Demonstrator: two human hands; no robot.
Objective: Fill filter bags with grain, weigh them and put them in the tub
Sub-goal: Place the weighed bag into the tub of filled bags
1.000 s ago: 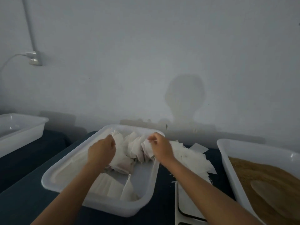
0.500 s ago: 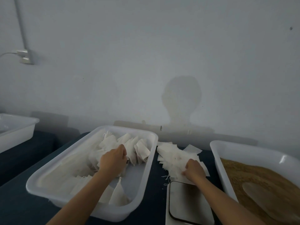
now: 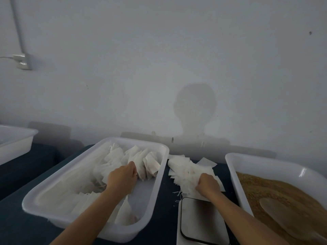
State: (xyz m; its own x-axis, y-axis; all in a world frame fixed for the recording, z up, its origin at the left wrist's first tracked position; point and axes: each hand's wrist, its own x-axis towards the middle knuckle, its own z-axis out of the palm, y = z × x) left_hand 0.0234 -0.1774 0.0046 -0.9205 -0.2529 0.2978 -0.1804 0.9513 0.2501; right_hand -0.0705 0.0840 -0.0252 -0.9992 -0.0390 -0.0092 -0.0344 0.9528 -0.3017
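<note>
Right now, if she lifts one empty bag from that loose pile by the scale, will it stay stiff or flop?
Probably flop: the empty filter bags look thin and creased, fanned unevenly. Likely very light, so neighbours may drag along under the right hand. Their loose strings might snag.

Both forearms are bare right up to the frame's bottom edge, with no sleeve or cuff showing on either. The left hand point(image 3: 122, 177) and right hand point(image 3: 208, 183) wear no gloves, rings, watch or wristband.
</note>
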